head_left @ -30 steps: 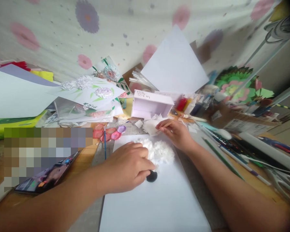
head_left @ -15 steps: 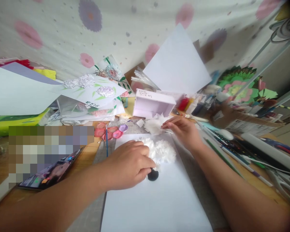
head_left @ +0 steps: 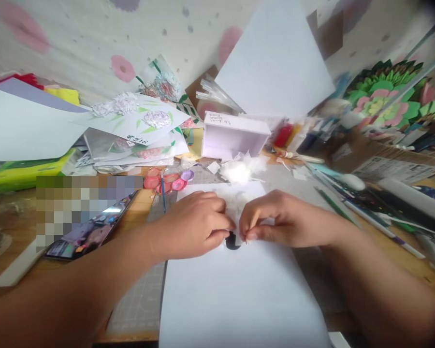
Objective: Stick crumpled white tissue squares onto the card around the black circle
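A white sheet of paper point(head_left: 235, 299) lies in front of me on a grey cutting mat point(head_left: 134, 299). My left hand point(head_left: 203, 224) rests over its upper part, fingers pinched together beside a small black round piece point(head_left: 233, 240). What those fingertips hold, if anything, is hidden. From the other side, my right hand point(head_left: 275, 220) grips a thin wooden stick point(head_left: 254, 218), its tip pointing down near the black piece. White fluffy tufts point(head_left: 235, 195) on the sheet are mostly covered by both hands. Just beyond the sheet sits a heap of thin white paper bits point(head_left: 237, 170).
A pale lilac box point(head_left: 235, 137) stands behind the heap. Left are pink and purple paint dishes point(head_left: 166, 180), a blue brush point(head_left: 163, 193) and a phone point(head_left: 94, 232). Pens point(head_left: 380, 227) and a cardboard box point(head_left: 395, 164) lie right. Flower pictures point(head_left: 141, 116) are stacked at back.
My right hand has come from the white paper heap towards me and left, down beside the black piece. My left hand stays near that piece. The camera view has tilted downward.
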